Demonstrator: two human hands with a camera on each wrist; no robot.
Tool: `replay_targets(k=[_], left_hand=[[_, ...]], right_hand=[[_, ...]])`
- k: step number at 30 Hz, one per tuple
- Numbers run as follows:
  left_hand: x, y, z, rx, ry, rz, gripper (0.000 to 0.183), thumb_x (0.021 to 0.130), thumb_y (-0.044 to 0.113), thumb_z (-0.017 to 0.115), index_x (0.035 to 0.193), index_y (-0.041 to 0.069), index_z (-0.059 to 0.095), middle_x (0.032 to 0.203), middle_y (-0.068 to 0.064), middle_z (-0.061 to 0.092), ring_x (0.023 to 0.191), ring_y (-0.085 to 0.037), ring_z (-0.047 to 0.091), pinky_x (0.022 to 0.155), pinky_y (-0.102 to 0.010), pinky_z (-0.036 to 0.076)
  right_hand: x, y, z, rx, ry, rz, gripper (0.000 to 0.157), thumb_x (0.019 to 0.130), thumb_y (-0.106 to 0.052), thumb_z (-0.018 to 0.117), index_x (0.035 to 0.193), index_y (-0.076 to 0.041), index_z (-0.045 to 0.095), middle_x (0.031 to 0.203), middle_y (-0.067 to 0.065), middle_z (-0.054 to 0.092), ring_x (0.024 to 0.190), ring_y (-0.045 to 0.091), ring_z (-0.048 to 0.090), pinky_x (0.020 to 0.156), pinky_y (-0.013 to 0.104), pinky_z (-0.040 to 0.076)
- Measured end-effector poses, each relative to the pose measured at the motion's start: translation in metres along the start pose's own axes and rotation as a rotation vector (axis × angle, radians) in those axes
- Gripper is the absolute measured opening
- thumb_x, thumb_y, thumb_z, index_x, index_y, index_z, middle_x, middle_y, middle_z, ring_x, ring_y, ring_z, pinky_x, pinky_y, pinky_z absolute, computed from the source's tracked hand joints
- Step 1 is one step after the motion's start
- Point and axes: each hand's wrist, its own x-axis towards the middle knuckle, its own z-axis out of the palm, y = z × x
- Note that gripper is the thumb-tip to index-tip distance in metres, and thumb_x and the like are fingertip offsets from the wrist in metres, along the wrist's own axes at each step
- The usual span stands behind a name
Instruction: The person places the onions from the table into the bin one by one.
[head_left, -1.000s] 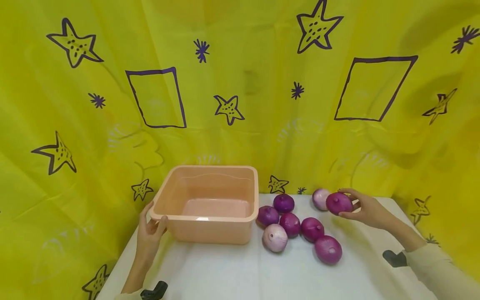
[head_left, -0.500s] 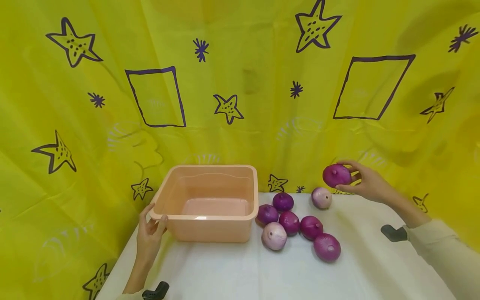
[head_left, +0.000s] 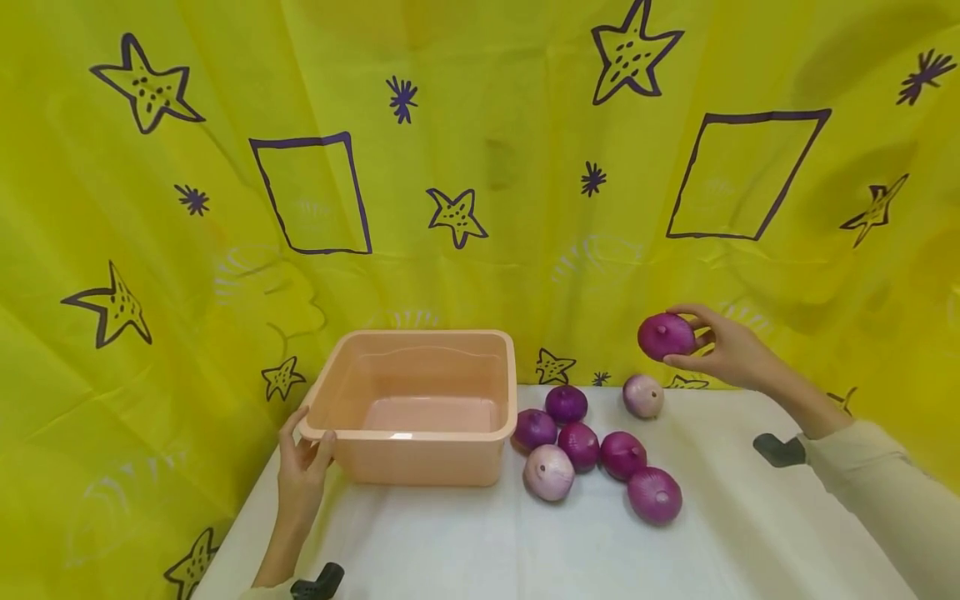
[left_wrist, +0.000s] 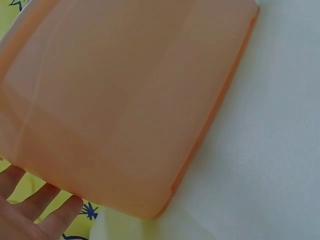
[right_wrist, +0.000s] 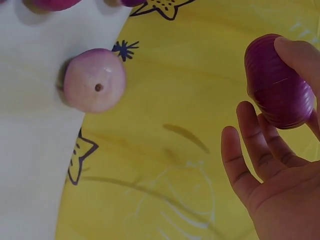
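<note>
My right hand (head_left: 723, 348) holds a purple onion (head_left: 666, 337) in the air above the far right of the table. In the right wrist view, thumb and fingers pinch this onion (right_wrist: 280, 82), with the other fingers spread. A pale onion (head_left: 642, 396) lies on the table below it. My left hand (head_left: 302, 475) grips the near left corner of a peach plastic basin (head_left: 420, 460), thumb over the rim. The basin's inside shows no onions. Beside its right wall lie several purple onions (head_left: 579, 447) and one whitish onion (head_left: 549, 472). The left wrist view shows the basin wall (left_wrist: 115, 100) and fingertips.
A white cloth covers the table (head_left: 450, 542). Behind it hangs a yellow curtain (head_left: 510, 283) with drawn stars and shapes, close to the table's back edge. A purple onion (head_left: 655, 495) lies nearest the front among the group.
My right hand has lifted the purple onion up off the table from beside the pale one, then shifted slightly left. The left hand stays on the basin.
</note>
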Motion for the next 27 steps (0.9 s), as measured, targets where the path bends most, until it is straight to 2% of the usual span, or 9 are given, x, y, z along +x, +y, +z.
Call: replay_targets(k=[5,8,13,18,27], left_hand=[[0.000,0.001,0.001,0.047,0.026,-0.012,0.063,0.107,0.021,0.055,0.161,0.021,0.023,0.164,-0.015,0.033,0.130,-0.026,0.051,0.089,-0.009,0.049],[-0.001,0.000,0.002,0.060,0.040,-0.016,0.064,0.107,0.022,0.056,0.161,0.022,0.023,0.164,-0.016,0.033,0.132,-0.035,0.049,0.088,-0.007,0.047],[0.000,0.001,0.005,0.038,0.047,-0.016,0.064,0.106,0.020,0.057,0.161,0.022,0.024,0.163,-0.016,0.033,0.130,-0.032,0.049,0.088,-0.007,0.047],[0.002,-0.001,0.006,0.052,0.051,-0.014,0.063,0.106,0.020,0.057,0.160,0.022,0.024,0.162,-0.017,0.036,0.124,-0.025,0.052,0.087,-0.007,0.047],[0.001,-0.003,0.006,0.092,0.067,0.017,0.064,0.106,0.019,0.057,0.160,0.019,0.023,0.163,-0.019,0.034,0.123,-0.034,0.052,0.085,-0.004,0.045]], right_hand=[[0.020,-0.015,0.006,-0.002,-0.049,-0.003,0.071,0.087,-0.026,0.084,0.145,-0.008,0.048,0.124,0.022,0.062,0.099,0.035,0.066,0.070,0.026,0.058],[0.037,-0.028,0.012,0.001,-0.077,-0.030,0.070,0.087,-0.029,0.084,0.145,-0.010,0.049,0.126,0.022,0.063,0.100,0.033,0.067,0.073,0.031,0.058],[0.070,-0.052,0.028,0.006,-0.106,-0.107,0.067,0.086,-0.031,0.086,0.142,-0.015,0.052,0.122,0.018,0.067,0.097,0.029,0.069,0.078,0.039,0.056],[0.100,-0.076,0.050,0.046,-0.158,-0.171,0.068,0.085,-0.028,0.086,0.142,-0.014,0.052,0.122,0.017,0.067,0.097,0.029,0.070,0.082,0.040,0.059],[0.147,-0.129,0.100,0.127,-0.257,-0.201,0.070,0.083,-0.026,0.088,0.141,-0.012,0.052,0.118,0.017,0.065,0.092,0.028,0.069,0.082,0.037,0.060]])
